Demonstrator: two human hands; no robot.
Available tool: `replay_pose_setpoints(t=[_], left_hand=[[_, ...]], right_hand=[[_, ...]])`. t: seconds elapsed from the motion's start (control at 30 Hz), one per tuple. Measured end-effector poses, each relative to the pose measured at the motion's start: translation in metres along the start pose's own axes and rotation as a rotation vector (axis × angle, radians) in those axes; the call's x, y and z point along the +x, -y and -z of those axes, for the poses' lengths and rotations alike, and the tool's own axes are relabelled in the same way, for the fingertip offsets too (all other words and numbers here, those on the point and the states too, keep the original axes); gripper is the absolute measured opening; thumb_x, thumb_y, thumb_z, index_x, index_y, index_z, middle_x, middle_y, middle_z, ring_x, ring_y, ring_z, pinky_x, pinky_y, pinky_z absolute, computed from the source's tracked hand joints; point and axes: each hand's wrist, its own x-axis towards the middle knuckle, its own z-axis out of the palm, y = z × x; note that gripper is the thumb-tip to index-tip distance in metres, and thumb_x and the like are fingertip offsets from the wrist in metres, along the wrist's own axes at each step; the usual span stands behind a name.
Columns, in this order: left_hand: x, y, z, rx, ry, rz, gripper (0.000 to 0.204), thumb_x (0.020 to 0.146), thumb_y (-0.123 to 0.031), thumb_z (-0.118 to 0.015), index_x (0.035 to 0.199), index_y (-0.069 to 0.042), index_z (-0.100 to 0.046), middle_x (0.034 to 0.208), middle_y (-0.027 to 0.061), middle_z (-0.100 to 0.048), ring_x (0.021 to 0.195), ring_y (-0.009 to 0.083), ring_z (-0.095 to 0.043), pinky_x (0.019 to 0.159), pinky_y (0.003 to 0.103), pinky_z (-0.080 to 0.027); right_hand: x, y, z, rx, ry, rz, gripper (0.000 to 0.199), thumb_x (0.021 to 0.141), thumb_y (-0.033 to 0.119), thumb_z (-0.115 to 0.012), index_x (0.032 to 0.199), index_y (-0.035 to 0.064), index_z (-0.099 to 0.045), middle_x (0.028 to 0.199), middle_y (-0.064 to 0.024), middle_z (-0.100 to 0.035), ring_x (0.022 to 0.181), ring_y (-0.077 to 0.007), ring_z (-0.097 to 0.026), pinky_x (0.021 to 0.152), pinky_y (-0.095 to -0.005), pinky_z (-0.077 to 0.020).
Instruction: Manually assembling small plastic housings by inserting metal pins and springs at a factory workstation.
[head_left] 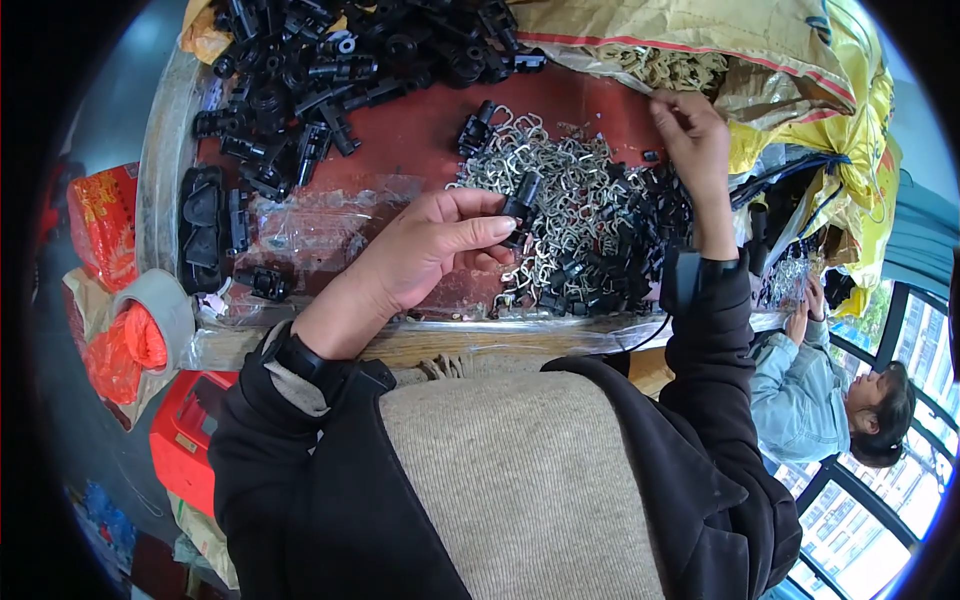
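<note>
Between the thumb and fingers of my left hand point(430, 240) is a black plastic fitting point(522, 208), tube-shaped and tilted, above the table's middle. Just beyond it lies a heap of bent silver wire clips point(570, 190), with small black plastic pieces point(600, 285) mixed in along its right and near sides. My right hand point(692, 140) is raised at the mouth of a woven yellow sack point(640, 22), its fingers curled in a pinch. Whatever those fingertips hold is too small to make out. Yellowish clips point(672, 68) show inside the sack's opening.
A large pile of black fittings point(350, 60) covers the far left of the red tabletop point(400, 125). A tape roll point(155, 310) sits by the wooden edge point(270, 348) at left. A red box point(185, 440) stands below. Another person point(815, 400) works at the right.
</note>
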Motion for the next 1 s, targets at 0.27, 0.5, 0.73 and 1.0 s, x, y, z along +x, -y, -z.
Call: replay_pose_setpoints(t=[0.27,0.5,0.73,1.0], left_hand=[[-0.001,-0.001,0.000,0.013,0.001,0.000,0.025,0.079,-0.013,-0.053,0.100,0.000,-0.051,0.089,0.0062,-0.058,0.070,0.0086,-0.054,0.063,0.022,-0.046],[-0.001,0.001,0.002,0.008,-0.019,-0.009,0.025,0.078,-0.014,-0.054,0.100,0.000,-0.051,0.090,0.0063,-0.058,0.070,0.0089,-0.054,0.063,0.022,-0.046],[-0.003,0.001,-0.001,0.036,-0.037,-0.017,0.026,0.078,-0.014,-0.055,0.099,0.000,-0.051,0.089,0.0065,-0.058,0.070,0.0093,-0.055,0.062,0.022,-0.046],[0.000,0.000,0.000,0.028,-0.020,-0.004,0.025,0.078,-0.015,-0.055,0.098,0.000,-0.051,0.089,0.0067,-0.058,0.070,0.0089,-0.054,0.063,0.022,-0.046]], right_hand=[[-0.006,0.019,-0.043,0.009,0.245,0.141,0.013,0.070,0.002,-0.056,0.083,0.0005,-0.054,0.072,-0.0124,-0.052,0.064,-0.0253,-0.052,0.059,-0.0272,-0.0416],[-0.012,0.028,-0.035,-0.006,0.263,0.083,0.010,0.072,0.002,-0.055,0.081,-0.0004,-0.052,0.070,-0.0107,-0.049,0.063,-0.0222,-0.051,0.056,-0.0264,-0.0402],[-0.018,0.017,-0.005,0.289,0.198,-0.188,0.013,0.076,0.009,-0.057,0.084,-0.0012,-0.054,0.067,-0.0019,-0.052,0.059,-0.0088,-0.048,0.053,-0.0231,-0.0397],[0.014,-0.063,-0.019,-0.229,-0.132,-0.177,0.020,0.075,0.019,-0.060,0.083,0.0013,-0.060,0.070,-0.0044,-0.058,0.061,-0.0105,-0.051,0.059,-0.0218,-0.0414]])
